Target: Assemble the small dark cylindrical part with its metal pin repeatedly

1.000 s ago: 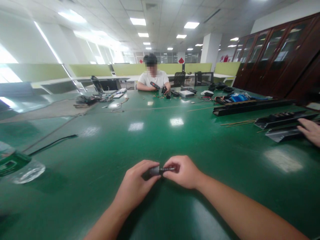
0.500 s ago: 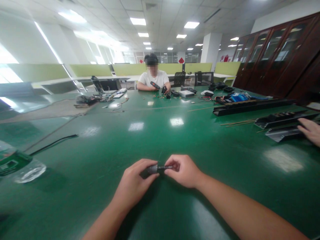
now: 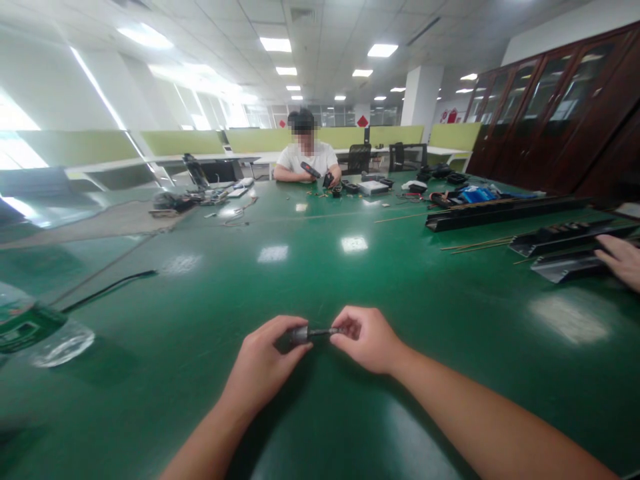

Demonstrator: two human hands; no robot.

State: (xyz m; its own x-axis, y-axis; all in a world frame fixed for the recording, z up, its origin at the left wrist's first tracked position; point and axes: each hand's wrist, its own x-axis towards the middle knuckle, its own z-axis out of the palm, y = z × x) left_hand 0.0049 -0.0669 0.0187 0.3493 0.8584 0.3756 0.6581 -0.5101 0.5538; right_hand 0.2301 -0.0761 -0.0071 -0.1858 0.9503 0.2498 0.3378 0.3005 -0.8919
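Observation:
Over the green table, my left hand pinches a small grey cylinder between thumb and fingers. A thin dark shaft runs from the cylinder's right end to my right hand. The thumb and forefinger of that hand are closed on the shaft's far end, and the other fingers are curled. What exact kind of part the cylinder and shaft are, I cannot make out.
A plastic bottle lies at the left, near a black cable. Black metal channels and thin rods lie at the right, where another person's hand rests. Across the table a person holds a dark tool.
My left hand has shifted slightly left with the cylinder, and more of the shaft shows between the hands. My right hand has barely moved.

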